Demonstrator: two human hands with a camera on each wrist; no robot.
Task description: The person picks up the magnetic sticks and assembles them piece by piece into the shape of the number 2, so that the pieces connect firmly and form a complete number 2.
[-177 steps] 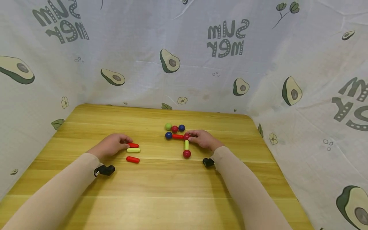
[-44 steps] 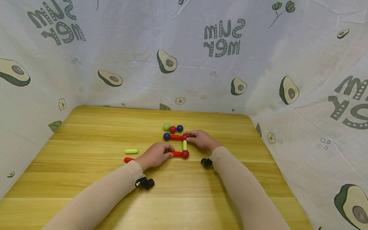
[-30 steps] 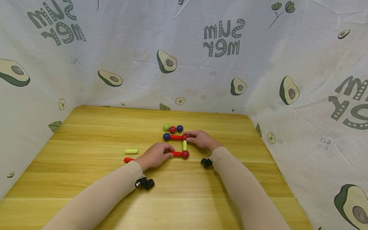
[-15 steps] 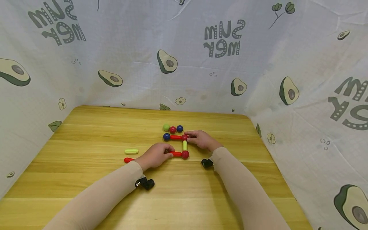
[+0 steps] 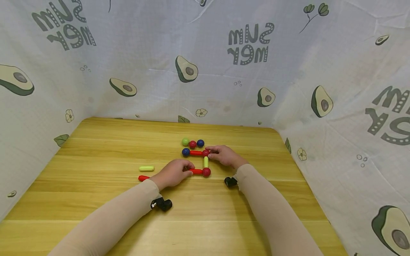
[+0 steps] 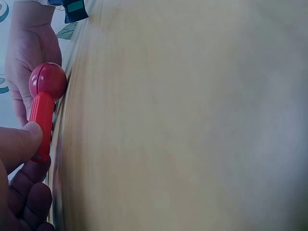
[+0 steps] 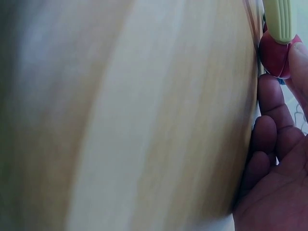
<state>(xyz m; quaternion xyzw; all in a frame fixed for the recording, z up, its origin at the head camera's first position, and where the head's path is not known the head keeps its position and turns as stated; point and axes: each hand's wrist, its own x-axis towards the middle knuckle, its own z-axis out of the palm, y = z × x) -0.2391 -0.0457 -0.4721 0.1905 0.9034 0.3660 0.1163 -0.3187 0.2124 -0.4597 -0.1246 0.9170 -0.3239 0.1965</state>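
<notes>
My left hand (image 5: 173, 173) pinches a red toy rod (image 5: 196, 171) between thumb and fingers. The rod's right end meets a red ball (image 5: 206, 172), also seen close up in the left wrist view. From that ball a yellow rod (image 5: 206, 162) runs away to a second red ball (image 5: 205, 153), which my right hand (image 5: 224, 155) grips with thumb and fingertips. Another red rod (image 5: 196, 153) links this second ball to a blue ball (image 5: 185, 152) on its left. Together they form a shape with its left side open. My left fingers hide the near rod's left end.
Behind the shape, a green ball (image 5: 185, 142), a red ball (image 5: 192, 144) and a blue ball (image 5: 200, 143) sit in a row. Left of my left hand lie a loose yellow rod (image 5: 146, 169) and a red rod (image 5: 143, 178), partly covered by the hand.
Since the oldest frame, my left hand has carried the red rod rightward from the loose rods to the near red ball. Over the last second or so, both hands have stayed still.
</notes>
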